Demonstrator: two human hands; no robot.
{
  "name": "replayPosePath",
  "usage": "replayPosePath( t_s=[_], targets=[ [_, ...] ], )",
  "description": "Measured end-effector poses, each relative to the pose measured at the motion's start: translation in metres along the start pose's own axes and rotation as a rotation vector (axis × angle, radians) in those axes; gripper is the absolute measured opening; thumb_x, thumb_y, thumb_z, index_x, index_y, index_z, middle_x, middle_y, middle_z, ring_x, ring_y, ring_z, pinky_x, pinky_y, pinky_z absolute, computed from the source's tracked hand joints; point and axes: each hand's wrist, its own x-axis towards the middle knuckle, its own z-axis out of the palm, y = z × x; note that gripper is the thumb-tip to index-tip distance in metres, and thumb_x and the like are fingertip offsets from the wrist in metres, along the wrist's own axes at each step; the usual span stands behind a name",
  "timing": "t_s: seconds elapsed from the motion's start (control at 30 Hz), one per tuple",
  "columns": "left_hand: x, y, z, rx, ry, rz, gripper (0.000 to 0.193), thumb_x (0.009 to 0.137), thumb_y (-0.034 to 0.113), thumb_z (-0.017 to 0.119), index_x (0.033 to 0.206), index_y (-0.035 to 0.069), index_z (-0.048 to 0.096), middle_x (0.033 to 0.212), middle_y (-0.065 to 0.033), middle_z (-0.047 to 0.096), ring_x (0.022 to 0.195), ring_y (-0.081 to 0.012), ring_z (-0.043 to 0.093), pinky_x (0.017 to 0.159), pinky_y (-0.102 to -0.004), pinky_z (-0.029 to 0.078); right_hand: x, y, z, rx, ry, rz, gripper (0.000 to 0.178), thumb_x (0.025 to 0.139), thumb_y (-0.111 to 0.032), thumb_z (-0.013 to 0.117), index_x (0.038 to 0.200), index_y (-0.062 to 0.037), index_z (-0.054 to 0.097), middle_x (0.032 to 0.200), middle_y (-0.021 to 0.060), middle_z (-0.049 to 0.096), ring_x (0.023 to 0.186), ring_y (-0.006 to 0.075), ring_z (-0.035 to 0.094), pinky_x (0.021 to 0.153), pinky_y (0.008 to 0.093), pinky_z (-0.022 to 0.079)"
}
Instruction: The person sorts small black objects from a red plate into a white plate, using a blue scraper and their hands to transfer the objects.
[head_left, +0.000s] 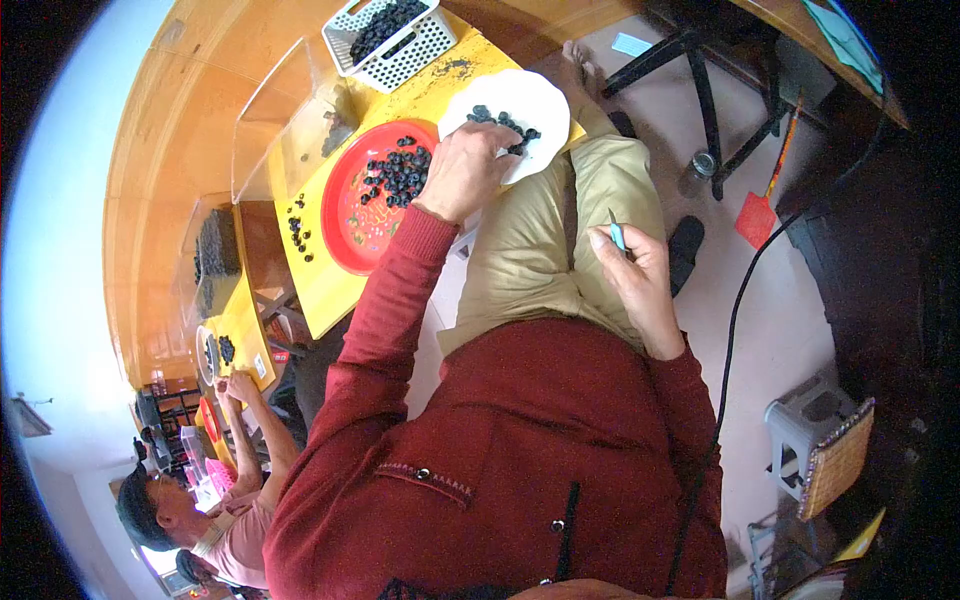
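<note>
My left hand [465, 170] reaches over a white plate [543, 98], its fingers bent together at several small black round pieces [522, 140] lying there. Whatever is between those fingertips, if anything, is hidden. In my right hand [637, 280], above my right thigh, is a small knife [616, 232] with a teal handle, its short blade pointing away from me. Left of the plate, a red round tray [345, 240] with a printed pattern holds a heap of similar black pieces [395, 178].
A white perforated basket [408, 62] of black pieces stands at the yellow table's [318, 300] far end. Loose pieces [298, 230] lie left of the tray, near a clear panel [280, 115]. Another person [215, 520] works at left. A stool [805, 430] and black cable [738, 310] are at right.
</note>
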Motion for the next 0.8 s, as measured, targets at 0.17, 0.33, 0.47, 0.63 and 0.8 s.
replayPosePath(
  t_s=[0.17, 0.33, 0.47, 0.63, 0.8],
  targets=[
    [0.01, -0.004, 0.005, 0.061, -0.075, 0.023, 0.022, 0.075, 0.016, 0.067, 0.095, 0.008, 0.073, 0.092, -0.0151, 0.069, 0.087, -0.0321, 0.066, 0.078, -0.0415, 0.052, -0.001, 0.003, -0.006, 0.052, 0.034, -0.033, 0.017, 0.093, -0.015, 0.065, 0.092, 0.0012, 0.069, 0.068, -0.0096, 0.051, 0.061, -0.0002, 0.04, 0.052, 0.0196, 0.031],
    [0.009, -0.005, 0.005, 0.048, -0.162, 0.004, 0.02, 0.077, 0.018, 0.065, 0.093, 0.009, 0.074, 0.089, -0.0163, 0.069, 0.083, -0.033, 0.066, 0.076, -0.0428, 0.052, -0.005, 0.005, -0.009, 0.095, 0.036, 0.004, 0.017, 0.093, -0.016, 0.065, 0.092, 0.0004, 0.069, 0.068, -0.0097, 0.051, 0.06, -0.0004, 0.039, 0.052, 0.0192, 0.03],
    [0.004, 0.003, 0.0, 0.034, -0.16, 0.009, 0.024, 0.08, 0.027, 0.066, 0.094, 0.009, 0.074, 0.087, -0.0175, 0.068, 0.081, -0.034, 0.066, 0.074, -0.0437, 0.052, -0.006, 0.004, -0.01, 0.118, 0.034, 0.029, 0.016, 0.093, -0.016, 0.065, 0.092, -0.0005, 0.069, 0.068, -0.01, 0.051, 0.059, -0.0006, 0.038, 0.052, 0.0189, 0.029],
    [0.0, 0.017, -0.007, 0.038, -0.163, 0.035, 0.034, 0.081, 0.037, 0.068, 0.098, 0.008, 0.073, 0.089, -0.0164, 0.068, 0.084, -0.0353, 0.065, 0.074, -0.0441, 0.052, -0.01, 0.004, -0.013, 0.149, 0.044, 0.034, 0.015, 0.093, -0.015, 0.065, 0.092, -0.0011, 0.068, 0.066, -0.0105, 0.049, 0.057, -0.0008, 0.037, 0.05, 0.0188, 0.027],
    [-0.005, 0.02, -0.009, 0.095, -0.185, 0.027, 0.035, 0.08, 0.039, 0.071, 0.098, 0.009, 0.071, 0.094, -0.0131, 0.066, 0.087, -0.0318, 0.064, 0.077, -0.0402, 0.051, -0.01, 0.0, -0.012, 0.168, 0.045, 0.049, 0.014, 0.093, -0.015, 0.065, 0.092, -0.0016, 0.068, 0.065, -0.011, 0.048, 0.055, -0.0015, 0.036, 0.047, 0.0191, 0.025]
  ],
)
